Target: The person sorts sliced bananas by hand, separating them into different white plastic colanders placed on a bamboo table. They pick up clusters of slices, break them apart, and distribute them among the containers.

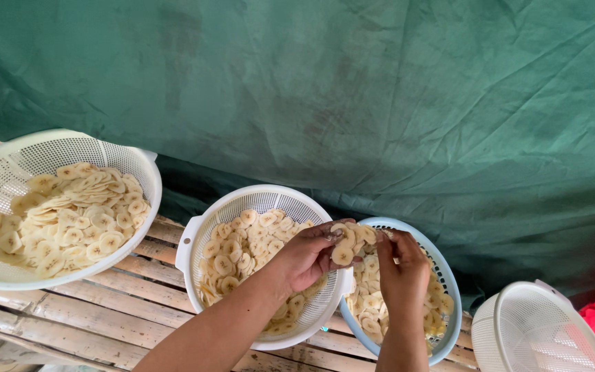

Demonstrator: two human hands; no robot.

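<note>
My left hand (308, 256) and my right hand (402, 272) meet over the gap between 2 colanders, and between them I hold a small stack of banana slices (346, 242), my left thumb and fingers pinched narrow around its near side while my right fingertips (383, 236) touch its far edge. The stack hangs just above the rim of the blue colander (449, 275), which holds more slices beneath my right hand. Just left of the blue colander, touching it, sits a white colander (194, 234) also filled with slices, under my left wrist. Well to the left of that is a bigger white colander (8, 158) heaped with slices. Right of the blue colander lies an empty white colander (538, 331). All rest on a bamboo slat table (105, 317), with a green tarp (380, 103) behind.
</note>
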